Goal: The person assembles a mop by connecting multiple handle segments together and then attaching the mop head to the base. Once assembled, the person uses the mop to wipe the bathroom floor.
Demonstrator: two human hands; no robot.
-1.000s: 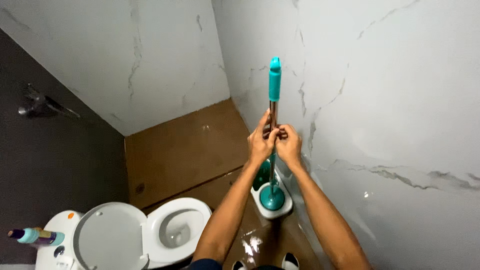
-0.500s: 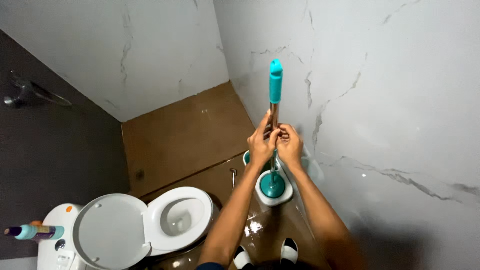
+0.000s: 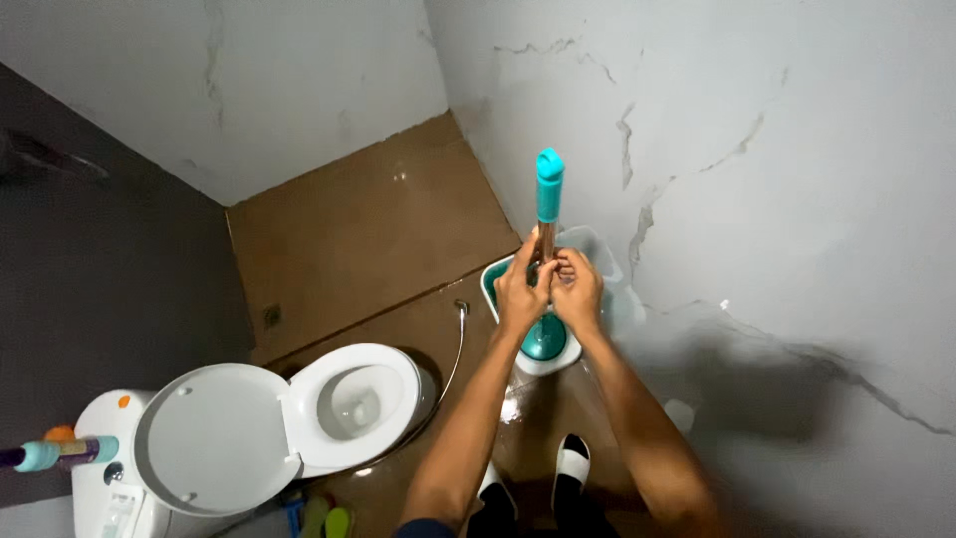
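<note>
White marble-look walls (image 3: 757,130) w/ grey veins met in a corner; brown floor (image 3: 358,229) was glossy & wet near the person's feet. Toilet (image 3: 329,403) stood at lower left, lid (image 3: 214,438) up, tank cut off by the frame edge. A hose (image 3: 450,359) trailed over the floor between toilet & bucket.

Mop bucket (image 3: 543,319), white w/ teal inside, sat on the floor by the right wall, partly hidden behind both hands; a clear part of it by the wall was hard to make out. Mop pole (image 3: 547,214) stood upright in the bucket: teal grip on top, metal shaft below, teal round base (image 3: 544,342) at the bottom. Mop strands couldn't be seen.

Left hand (image 3: 520,291) & right hand (image 3: 576,289) met on the shaft just under the teal grip, touching each other. Fingers of both were curled & pressed around the shaft; exact finger contact on the far side was hidden. Bottles (image 3: 60,450) at the left edge were cut off, as were the shoes (image 3: 570,460) in part
</note>
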